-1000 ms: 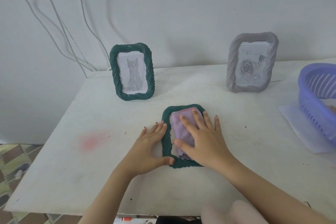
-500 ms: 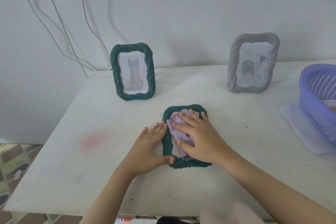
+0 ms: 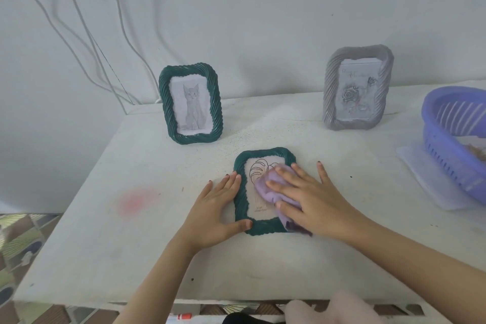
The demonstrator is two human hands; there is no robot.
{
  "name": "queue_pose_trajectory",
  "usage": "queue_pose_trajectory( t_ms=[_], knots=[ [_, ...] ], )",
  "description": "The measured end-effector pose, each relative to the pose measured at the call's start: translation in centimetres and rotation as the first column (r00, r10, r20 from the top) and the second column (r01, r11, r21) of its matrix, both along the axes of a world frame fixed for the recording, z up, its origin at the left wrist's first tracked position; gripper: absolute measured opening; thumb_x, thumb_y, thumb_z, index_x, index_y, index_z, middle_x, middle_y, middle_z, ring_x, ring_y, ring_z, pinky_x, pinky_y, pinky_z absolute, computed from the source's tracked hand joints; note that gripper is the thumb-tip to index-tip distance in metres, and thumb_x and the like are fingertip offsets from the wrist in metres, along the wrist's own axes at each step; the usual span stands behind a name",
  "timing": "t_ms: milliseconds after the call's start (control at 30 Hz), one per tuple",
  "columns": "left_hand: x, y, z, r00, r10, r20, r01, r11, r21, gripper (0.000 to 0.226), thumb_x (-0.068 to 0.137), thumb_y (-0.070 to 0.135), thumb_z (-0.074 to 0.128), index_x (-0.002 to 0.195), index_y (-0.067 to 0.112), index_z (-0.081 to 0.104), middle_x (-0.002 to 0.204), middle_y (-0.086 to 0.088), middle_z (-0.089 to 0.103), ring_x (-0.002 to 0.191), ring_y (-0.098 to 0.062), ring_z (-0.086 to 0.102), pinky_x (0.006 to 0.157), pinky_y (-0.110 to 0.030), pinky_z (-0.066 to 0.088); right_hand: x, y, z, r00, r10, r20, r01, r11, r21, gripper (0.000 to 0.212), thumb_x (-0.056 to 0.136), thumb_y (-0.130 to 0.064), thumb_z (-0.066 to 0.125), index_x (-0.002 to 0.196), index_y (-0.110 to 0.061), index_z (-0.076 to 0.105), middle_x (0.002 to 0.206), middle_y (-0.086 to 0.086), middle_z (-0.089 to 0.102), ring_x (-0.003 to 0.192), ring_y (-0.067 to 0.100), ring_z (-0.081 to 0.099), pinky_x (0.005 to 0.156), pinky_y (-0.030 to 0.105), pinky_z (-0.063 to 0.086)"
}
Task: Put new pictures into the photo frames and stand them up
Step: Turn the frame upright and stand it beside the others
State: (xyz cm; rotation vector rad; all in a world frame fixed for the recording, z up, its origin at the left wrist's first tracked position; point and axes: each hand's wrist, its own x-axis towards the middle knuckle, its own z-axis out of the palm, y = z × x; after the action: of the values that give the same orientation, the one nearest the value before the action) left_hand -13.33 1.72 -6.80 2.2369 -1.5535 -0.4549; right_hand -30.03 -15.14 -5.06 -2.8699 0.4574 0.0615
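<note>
left hand point(image 3: 215, 208): flat on the table point(image 3: 131, 244), fingers straight and close together along the left rim of the lying frame point(image 3: 240, 205), thumb touching its lower left corner. It grips nothing, and we judge it braces the frame against sliding.
right hand point(image 3: 313, 197): fingers spread and nearly straight, pressing a purple cloth point(image 3: 264, 187) onto the frame's front. We read this as wiping, not gripping.
purple cloth: bunched under the right palm, covering the right part of the picture and the right rim.
lying frame: dark green, face up near the table's front middle, with a leaf drawing point(image 3: 256, 171) already inside. It lies flat, we judge, so the wiping has firm support.
step: we judge this 1 frame is filled but not yet stood up.
table: white, with a faint red stain point(image 3: 136, 200) at left.
standing frames: 2 upright near the back edge and well apart, the cat frame point(image 3: 164, 102) at left and the grey frame point(image 3: 330, 92) with roses at right.
basket point(image 3: 447, 139): purple, at the right edge, on a pale sheet point(image 3: 426, 179).
wall: white cables point(image 3: 86, 21) hang at far left.
</note>
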Motion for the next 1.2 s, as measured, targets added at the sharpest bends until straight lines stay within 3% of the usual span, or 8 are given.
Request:
queue_pose_trajectory(
  t_ms=[100,200,267,433,633,867,1067,1200],
  knots=[
    [-0.2,0.1,0.0,1.000,-0.004,0.023,0.003,1.000,0.004,0.096,0.064,0.077,0.034,0.141,0.035,-0.004,0.147,0.022,-0.006,0.134,0.012,-0.010,0.112,-0.019,-0.012,2.7,-1.1,-0.6,0.997,-0.081,-0.005,0.081,0.995,-0.053,0.057,0.091,-0.057,0.016,0.145,-0.041,0.009,0.157,-0.008,-0.007,0.145,0.020,-0.009,0.111,0.055,-0.013],
    [-0.2,0.1,-0.1,0.999,-0.004,0.033,0.005,1.000,-0.005,0.097,0.066,0.076,0.034,0.146,0.031,0.002,0.148,0.021,-0.005,0.134,0.013,-0.011,0.112,-0.019,-0.012,4.8,-0.7,-1.1,0.995,-0.090,0.036,0.092,0.993,-0.075,0.066,0.085,-0.062,0.011,0.146,-0.038,0.012,0.158,-0.003,0.002,0.145,0.025,-0.006,0.112,0.053,-0.010],
    [-0.2,0.1,-0.1,0.999,-0.007,0.033,0.007,1.000,-0.007,0.096,0.067,0.076,0.033,0.146,0.029,0.004,0.146,0.022,-0.006,0.133,0.013,-0.011,0.111,-0.019,-0.011,5.1,0.5,-1.4,0.995,-0.060,0.081,0.063,0.998,-0.030,0.058,0.091,-0.057,0.020,0.145,-0.036,0.017,0.158,-0.003,0.005,0.145,0.025,-0.006,0.113,0.049,-0.011],
    [-0.3,0.0,0.0,0.999,0.002,0.032,-0.001,1.000,-0.007,0.098,0.065,0.077,0.030,0.146,0.029,0.005,0.146,0.022,-0.006,0.133,0.011,-0.009,0.112,-0.019,-0.010,1.2,3.2,-1.2,0.986,0.058,0.158,-0.068,0.996,0.064,0.059,0.086,-0.054,0.018,0.141,-0.036,0.031,0.157,-0.009,0.013,0.145,0.018,-0.004,0.113,0.043,-0.012],
    [-0.3,0.0,-0.1,1.000,0.021,0.004,-0.021,1.000,-0.005,0.101,0.062,0.076,0.032,0.147,0.028,0.005,0.145,0.023,-0.006,0.135,0.010,-0.006,0.112,-0.021,-0.010,-2.8,1.8,-0.7,0.995,0.046,0.088,-0.053,0.995,0.089,0.059,0.083,-0.059,0.008,0.139,-0.049,0.024,0.151,-0.023,0.002,0.142,0.003,-0.007,0.112,0.039,-0.019],
    [-0.2,-0.1,0.0,0.997,0.042,-0.065,-0.042,0.999,-0.004,0.101,0.061,0.073,0.039,0.147,0.029,0.009,0.145,0.024,0.000,0.137,0.009,-0.003,0.112,-0.021,-0.010,3.7,-1.9,-0.3,0.993,-0.112,0.045,0.112,0.994,-0.005,0.047,0.097,-0.042,0.026,0.144,-0.039,0.020,0.157,-0.006,0.005,0.145,0.023,-0.002,0.114,0.052,-0.010],
    [-0.2,-0.1,0.0,0.998,0.034,-0.045,-0.033,0.999,0.011,0.101,0.063,0.074,0.035,0.147,0.026,0.008,0.145,0.022,-0.002,0.135,0.010,-0.004,0.112,-0.021,-0.008,5.2,0.9,-1.0,0.988,-0.018,0.156,0.008,0.998,0.067,0.052,0.094,-0.047,0.031,0.144,-0.032,0.028,0.156,-0.003,0.017,0.145,0.027,0.002,0.115,0.046,-0.004],
    [-0.1,-0.1,0.0,0.999,0.039,-0.037,-0.039,0.999,0.020,0.101,0.062,0.075,0.034,0.147,0.027,0.007,0.144,0.023,-0.003,0.135,0.011,-0.004,0.112,-0.020,-0.007,1.9,3.2,-1.2,0.981,0.057,0.183,-0.077,0.992,0.105,0.070,0.080,-0.066,0.034,0.143,-0.035,0.028,0.156,-0.008,0.017,0.145,0.022,-0.001,0.115,0.043,-0.004]
  ],
)
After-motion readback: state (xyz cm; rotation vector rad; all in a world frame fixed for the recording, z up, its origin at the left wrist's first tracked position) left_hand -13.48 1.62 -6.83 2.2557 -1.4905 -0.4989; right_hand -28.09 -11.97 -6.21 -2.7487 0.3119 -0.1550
